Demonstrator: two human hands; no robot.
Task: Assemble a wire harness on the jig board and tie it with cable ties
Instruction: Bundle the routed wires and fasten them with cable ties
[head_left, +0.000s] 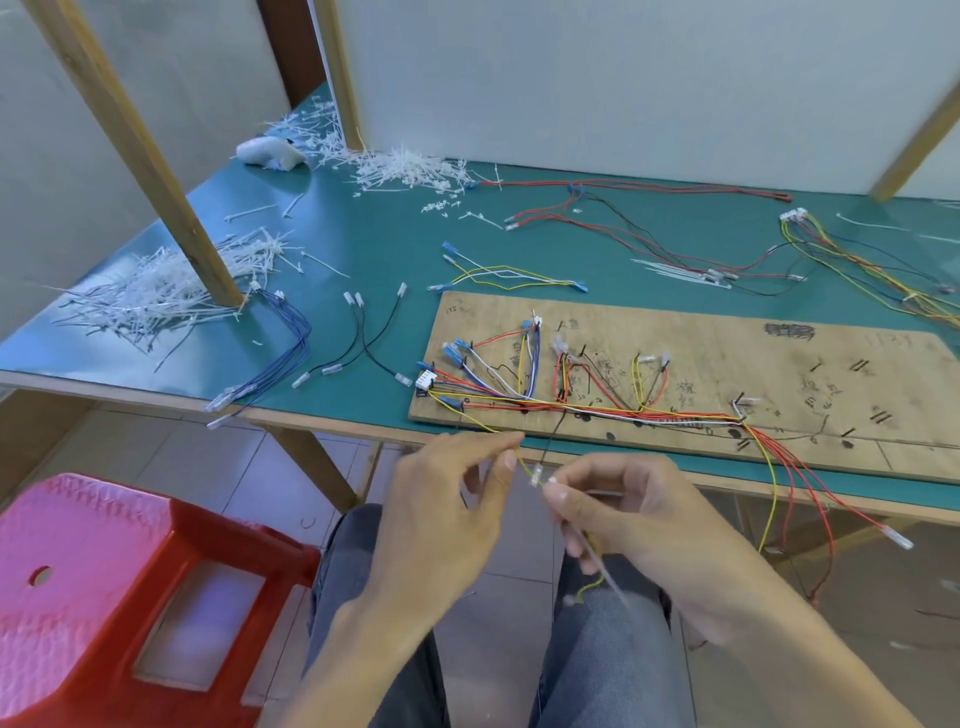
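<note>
Off the table's near edge, left hand and right hand each pinch the yellow wire.

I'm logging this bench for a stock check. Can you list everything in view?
Table: one, green top, mid-frame.
Jig board: one, wood, right on table.
Harness: one, mixed colours, on the board.
Yellow wire: one, from the board to both hands.
Cable ties: many, white, heaps left and back.
Blue wires: one bundle, table's left edge.
Black wires: a few, left of the board.
Yellow-white wires: one set, behind the board.
Red-black wires: one set, table's back.
Mixed wires: one set, far right.
Posts: several, wood, around the table.
Stool: one, red, floor at left.
Left hand: pinches the yellow wire.
Right hand: pinches it near its terminal.
</note>
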